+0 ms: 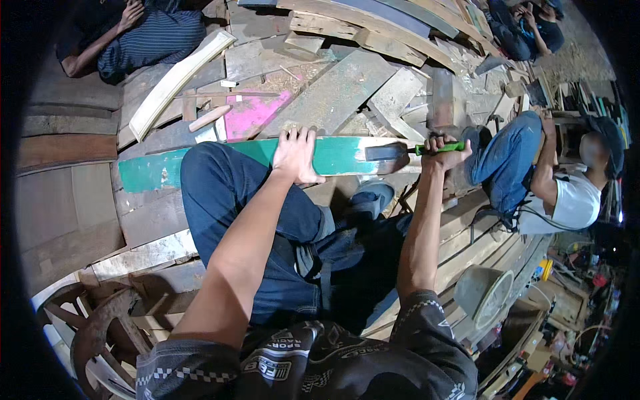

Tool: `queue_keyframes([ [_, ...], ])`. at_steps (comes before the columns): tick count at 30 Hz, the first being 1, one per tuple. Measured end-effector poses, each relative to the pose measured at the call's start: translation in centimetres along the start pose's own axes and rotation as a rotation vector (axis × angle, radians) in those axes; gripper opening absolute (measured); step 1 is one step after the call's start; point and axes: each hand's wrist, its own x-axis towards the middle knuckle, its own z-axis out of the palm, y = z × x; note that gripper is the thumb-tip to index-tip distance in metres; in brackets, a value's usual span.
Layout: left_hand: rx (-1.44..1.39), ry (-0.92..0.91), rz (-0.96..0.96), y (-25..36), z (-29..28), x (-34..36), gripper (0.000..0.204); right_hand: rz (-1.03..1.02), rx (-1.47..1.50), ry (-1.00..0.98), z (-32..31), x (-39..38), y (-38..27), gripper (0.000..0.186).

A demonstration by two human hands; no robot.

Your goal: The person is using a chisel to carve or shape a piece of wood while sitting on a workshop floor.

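Right grip point(447, 156) grasps the green-handled scraper point(458, 146); left grip point(295, 156) clasps the green board point(341, 157). Keep the blade point(385, 153), left of right grip, shallow.

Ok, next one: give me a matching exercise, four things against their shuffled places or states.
1. left hand
2. right hand
3. bucket
4. pink sheet

A. just beyond the plank
B. gripping a green tool handle
C. at the person's right, low in the picture
D. holding the green-painted plank

Pairs: 1-D, 2-B, 3-C, 4-A
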Motion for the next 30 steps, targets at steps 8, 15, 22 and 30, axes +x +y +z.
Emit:
queue_keyframes([
  [8, 0.008, 0.057, -0.006, -0.3, 0.7, 0.0, 0.110, 0.016, 0.082, 0.058, -0.6, -0.8, 1.9, 0.061],
  [15, 0.027, 0.072, -0.007, -0.4, 0.9, -0.1, 0.116, 0.050, 0.075, 0.045, -0.2, -0.9, 2.3, 0.061],
  [22, 0.007, 0.003, 0.001, 0.0, -0.2, 0.1, 0.116, -0.002, 0.115, 0.149, -0.1, -0.1, 2.4, 0.061],
  [30, -0.012, 0.029, 0.015, -0.2, 0.1, 0.2, 0.112, -0.026, 0.079, 0.109, 1.1, 0.1, 0.9, 0.058],
])
